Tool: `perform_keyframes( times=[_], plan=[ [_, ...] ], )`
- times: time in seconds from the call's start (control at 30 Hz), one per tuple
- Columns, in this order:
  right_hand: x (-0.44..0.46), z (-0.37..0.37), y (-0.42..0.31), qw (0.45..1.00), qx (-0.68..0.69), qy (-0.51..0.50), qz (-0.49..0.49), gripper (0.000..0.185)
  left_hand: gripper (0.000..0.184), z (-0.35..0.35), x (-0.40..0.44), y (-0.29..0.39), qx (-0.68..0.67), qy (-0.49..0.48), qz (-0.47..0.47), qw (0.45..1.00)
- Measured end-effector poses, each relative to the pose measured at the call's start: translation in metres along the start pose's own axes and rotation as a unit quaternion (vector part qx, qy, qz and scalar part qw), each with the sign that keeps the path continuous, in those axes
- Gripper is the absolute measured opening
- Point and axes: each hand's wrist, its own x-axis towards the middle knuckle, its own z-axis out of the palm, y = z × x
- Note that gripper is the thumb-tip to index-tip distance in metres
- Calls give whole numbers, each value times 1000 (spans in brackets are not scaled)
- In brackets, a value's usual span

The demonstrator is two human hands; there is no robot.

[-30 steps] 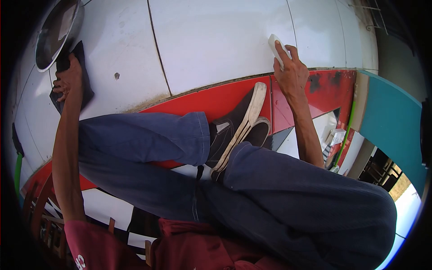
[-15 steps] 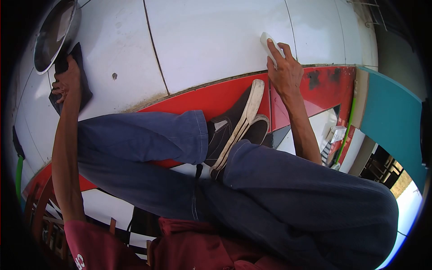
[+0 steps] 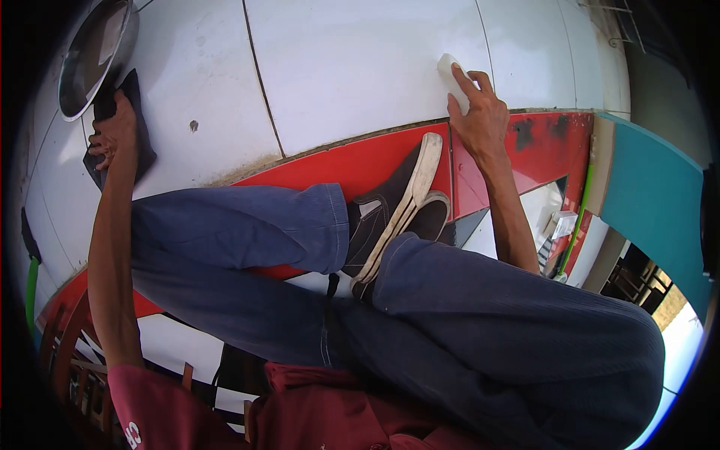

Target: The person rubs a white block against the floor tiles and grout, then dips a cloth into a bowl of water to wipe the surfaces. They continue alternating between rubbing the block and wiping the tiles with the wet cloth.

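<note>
My right hand (image 3: 482,120) grips a small white block (image 3: 448,66), possibly a sponge, against the white tiled surface (image 3: 367,67), just beyond its red edge. The index finger lies along the top of the block, and its far end sticks out past the fingers. At the far left my left hand (image 3: 115,135) is closed on a black cloth (image 3: 139,112) bunched on the tiles. Right beside that cloth stands a round metal pan (image 3: 73,90) with something pale showing inside.
My crossed legs in blue trousers (image 3: 240,229) and a dark shoe (image 3: 375,214) rest on the red-edged tiling (image 3: 322,159). A dark spot (image 3: 193,126) marks one tile. To the right are a teal panel (image 3: 649,187), a green strip (image 3: 581,217) and a small white box (image 3: 562,223).
My right hand and the white block have shifted very slightly to the right. The left hand stays on the black cloth; the whole view has moved a touch.
</note>
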Motion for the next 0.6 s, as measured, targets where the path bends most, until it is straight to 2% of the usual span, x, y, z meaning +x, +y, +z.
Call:
perform_keyframes(
  times=[0.03, 0.17, 0.2, 0.27, 0.3, 0.43, 0.57, 0.6],
  plan=[
    [-1, -1, -2, 1000, 14, -12, -9, 50, 118, 3, 2, -1, 5, 7, 8, 1000],
    [5, 2, 15, 997, 51, 50, 13, 48, 117, -2, -5, 5, 1, -8, -14, 1000],
    [6, -2, 18, 982, 167, 28, 77, 47, 117, 2, -3, 3, 7, -1, -8, 1000],
    [3, -11, 23, 899, 389, -20, 200, 47, 116, 7, 4, -3, 14, 7, 0, 1000],
    [0, -11, 29, 871, 442, -32, 213, 48, 116, 7, 3, -4, 14, 6, 2, 1000],
    [-9, -24, 27, 932, 311, -127, 137, 53, 116, 1, -1, -1, 21, -3, -1, 1000],
    [-10, -14, 16, 977, 202, -64, -13, 47, 116, -7, -7, 3, 12, -11, -2, 1000],
    [-9, -15, 14, 980, 187, -72, -10, 46, 116, -7, -7, 3, 14, -14, -3, 1000]
  ],
)
